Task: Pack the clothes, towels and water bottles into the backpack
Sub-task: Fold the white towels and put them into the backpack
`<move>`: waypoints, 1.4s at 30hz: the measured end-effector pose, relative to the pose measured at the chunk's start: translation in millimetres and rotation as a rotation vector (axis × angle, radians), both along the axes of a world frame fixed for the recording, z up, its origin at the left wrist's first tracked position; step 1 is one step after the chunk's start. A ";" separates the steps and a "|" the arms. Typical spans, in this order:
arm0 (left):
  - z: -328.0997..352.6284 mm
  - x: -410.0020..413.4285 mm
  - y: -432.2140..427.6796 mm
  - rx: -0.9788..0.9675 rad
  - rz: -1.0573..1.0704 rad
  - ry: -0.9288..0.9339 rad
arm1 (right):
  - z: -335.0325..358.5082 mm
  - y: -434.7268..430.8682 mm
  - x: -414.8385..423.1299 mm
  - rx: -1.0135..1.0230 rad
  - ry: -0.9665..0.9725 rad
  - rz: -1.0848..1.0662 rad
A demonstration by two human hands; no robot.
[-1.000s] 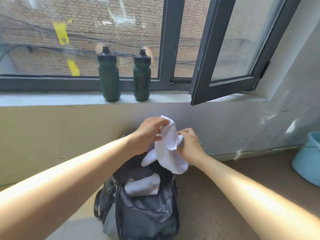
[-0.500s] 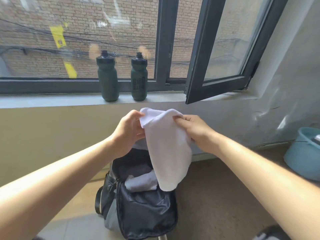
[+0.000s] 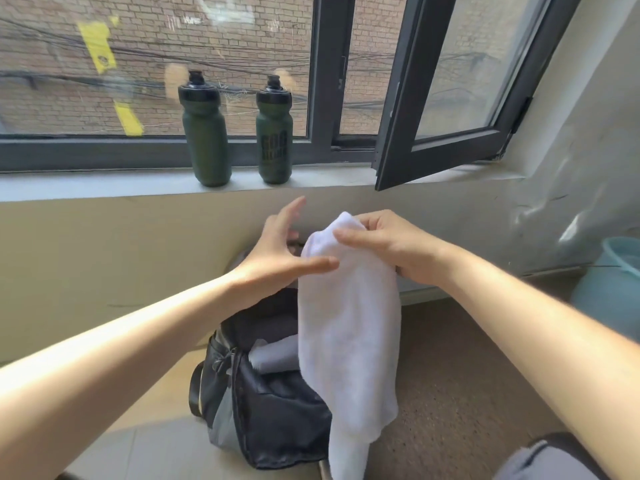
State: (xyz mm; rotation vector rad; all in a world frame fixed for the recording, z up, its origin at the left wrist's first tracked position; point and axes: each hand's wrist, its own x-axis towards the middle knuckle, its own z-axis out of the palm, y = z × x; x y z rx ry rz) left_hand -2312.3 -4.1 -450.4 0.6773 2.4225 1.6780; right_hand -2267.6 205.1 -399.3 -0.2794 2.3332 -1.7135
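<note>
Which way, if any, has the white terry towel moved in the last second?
Yes, downward: bunched over the black fabric backpack earlier, the white terry towel now hangs across its front from the right hand.

Pale windowsill (image 3: pixel 104 183), two dark green water bottles (image 3: pixel 207 133) upright on it; floor (image 3: pixel 467 375), black backpack (image 3: pixel 273 410), blue basin (image 3: pixel 613 289)

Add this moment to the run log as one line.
right hand: grips white towel top | left hand: fingers straight, beside towel | backpack: unzipped, below towel | green bottles: upright on windowsill
</note>
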 end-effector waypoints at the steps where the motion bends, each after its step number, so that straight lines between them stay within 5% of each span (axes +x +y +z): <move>1: -2.3 -1.6 -2.1 -0.091 -0.053 0.127 | -2.3 -1.0 1.3 0.088 0.034 0.033; 6: 5.2 3.7 2.1 -0.385 -0.186 0.350 | -8.0 -7.5 7.4 0.395 0.129 0.158; 13: 5.2 2.7 -0.9 -0.281 -0.213 0.101 | -14.7 8.5 2.2 0.517 0.081 0.157; 17: -1.8 -17.5 -11.7 -0.218 -0.014 0.137 | -25.1 25.8 -0.9 0.489 -0.035 0.187; 25: -31.4 -57.5 -60.7 -0.563 0.463 0.177 | -55.3 46.9 -9.7 0.534 -0.182 0.152; 30: -33.6 -69.6 -77.0 -0.602 0.714 0.147 | -62.9 53.0 -7.7 0.481 -0.312 0.171; 38: -36.0 -74.6 -89.9 -0.590 0.639 -0.057 | -83.3 77.7 -20.6 0.367 -0.245 -0.291; 42: -38.9 -76.9 -86.4 -0.475 0.558 -0.179 | -79.2 80.5 -30.7 0.388 0.002 -0.575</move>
